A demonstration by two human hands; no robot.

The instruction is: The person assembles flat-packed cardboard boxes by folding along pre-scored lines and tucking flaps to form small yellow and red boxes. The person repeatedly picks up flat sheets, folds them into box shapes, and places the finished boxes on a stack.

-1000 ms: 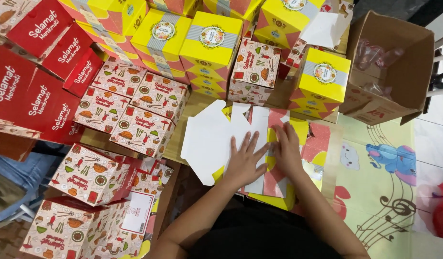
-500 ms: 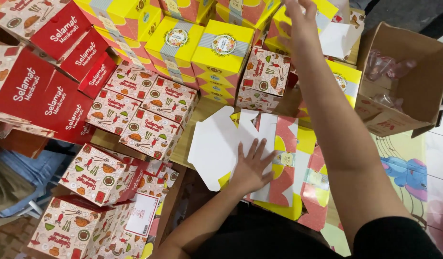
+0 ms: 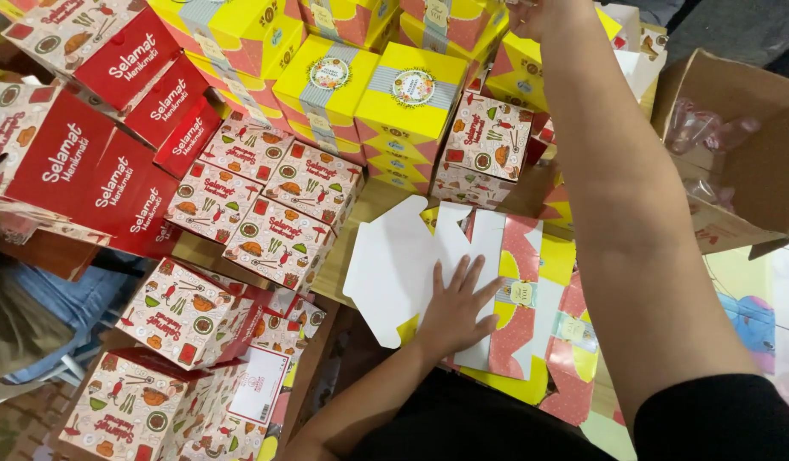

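Observation:
My left hand lies flat with fingers spread on a stack of unfolded cardboard box blanks, white on the inside, yellow and red patterned outside. My right arm stretches up across the view; my right hand is at the top edge among the stacked yellow boxes, mostly cut off, and its grip is not visible. A small red-and-white patterned box stands just beyond the blanks.
Folded red-and-white patterned boxes are piled at the left and lower left, with red-lidded ones beside them. An open brown carton holding clear plastic items sits at the right. A colourful mat shows below it.
My right hand left the blanks and reached up to the stacked yellow boxes at the top. My left hand stayed pressed on the blanks.

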